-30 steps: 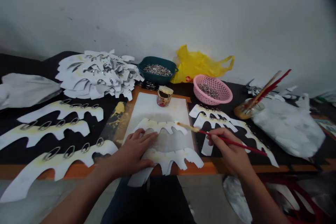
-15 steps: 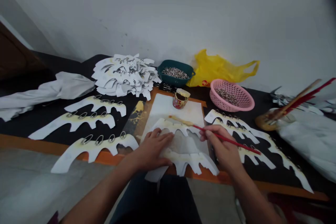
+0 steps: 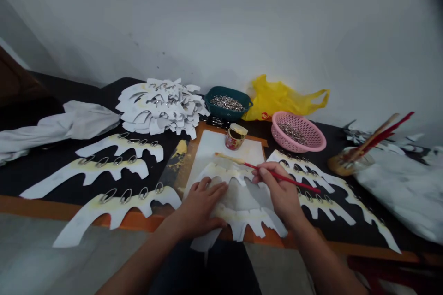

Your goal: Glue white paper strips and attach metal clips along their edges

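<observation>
My left hand (image 3: 203, 203) lies flat, fingers spread, pressing down a white scalloped cut-out (image 3: 238, 214) at the table's front edge. My right hand (image 3: 280, 191) pinches a red-handled brush (image 3: 277, 175); its yellowish bristle tip (image 3: 224, 157) rests near the top edge of another white cut-out (image 3: 224, 173) that lies on a white sheet (image 3: 214, 145). A small open tin (image 3: 236, 136) with dark contents stands just beyond the sheet.
Three finished cut-outs with metal rings (image 3: 117, 193) lie at the left, behind them a heap of white pieces (image 3: 161, 106). A green bowl (image 3: 226, 103) and a pink basket (image 3: 297, 131) hold metal rings. A yellow bag (image 3: 284, 97), a brush holder (image 3: 349, 161) and white cloths (image 3: 401, 189) lie around.
My right hand has drawn the brush leftward along the cut-out's top edge. The head camera has turned left. My left hand stays pressed on the front piece.
</observation>
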### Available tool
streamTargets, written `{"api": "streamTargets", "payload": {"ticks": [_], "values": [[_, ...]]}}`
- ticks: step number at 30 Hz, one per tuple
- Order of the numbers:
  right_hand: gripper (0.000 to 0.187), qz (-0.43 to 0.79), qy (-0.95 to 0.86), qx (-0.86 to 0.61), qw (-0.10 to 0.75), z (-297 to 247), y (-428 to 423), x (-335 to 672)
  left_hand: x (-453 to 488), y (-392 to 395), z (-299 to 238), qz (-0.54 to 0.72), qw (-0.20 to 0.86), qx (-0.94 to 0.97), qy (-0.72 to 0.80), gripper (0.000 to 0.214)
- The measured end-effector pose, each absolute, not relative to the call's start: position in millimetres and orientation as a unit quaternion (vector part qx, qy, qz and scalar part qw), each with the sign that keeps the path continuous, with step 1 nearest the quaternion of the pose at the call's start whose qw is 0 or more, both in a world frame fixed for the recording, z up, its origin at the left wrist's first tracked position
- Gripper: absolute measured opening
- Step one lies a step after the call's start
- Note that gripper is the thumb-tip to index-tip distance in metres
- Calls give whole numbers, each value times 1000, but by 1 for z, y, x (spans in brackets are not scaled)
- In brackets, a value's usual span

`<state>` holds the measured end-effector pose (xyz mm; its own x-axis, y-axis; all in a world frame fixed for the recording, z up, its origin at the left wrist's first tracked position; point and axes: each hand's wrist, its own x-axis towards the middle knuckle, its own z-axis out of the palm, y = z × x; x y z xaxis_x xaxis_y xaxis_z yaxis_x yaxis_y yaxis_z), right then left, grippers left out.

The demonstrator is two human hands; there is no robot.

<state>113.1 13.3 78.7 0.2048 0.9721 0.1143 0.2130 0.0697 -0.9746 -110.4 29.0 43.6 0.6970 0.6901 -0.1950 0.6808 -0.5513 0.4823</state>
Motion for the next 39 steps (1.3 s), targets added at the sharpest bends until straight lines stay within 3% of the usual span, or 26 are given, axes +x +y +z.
{"api": "streamTargets", "payload": {"ticks": [5,11,19,25,30,33,39], "values": [[18,350,-429,-548,628,92,26,141,-110,30,47,2,277,876,394,84],[21,301,-438,-559,636,95,54,141,-110,35,41,-19,259,879,400,79],[11,247,-551,-614,508,100,108,133,-93,46,7,-48,142,888,435,70],[7,297,-601,-592,448,104,116,145,-82,32,46,-43,137,894,424,59],[8,332,-635,-555,422,98,123,146,-90,33,64,-36,193,890,412,50],[20,338,-629,-559,422,96,118,153,-96,33,55,-16,197,891,408,49],[22,194,-648,-683,275,105,125,232,-94,40,9,-15,124,883,452,62]]}}
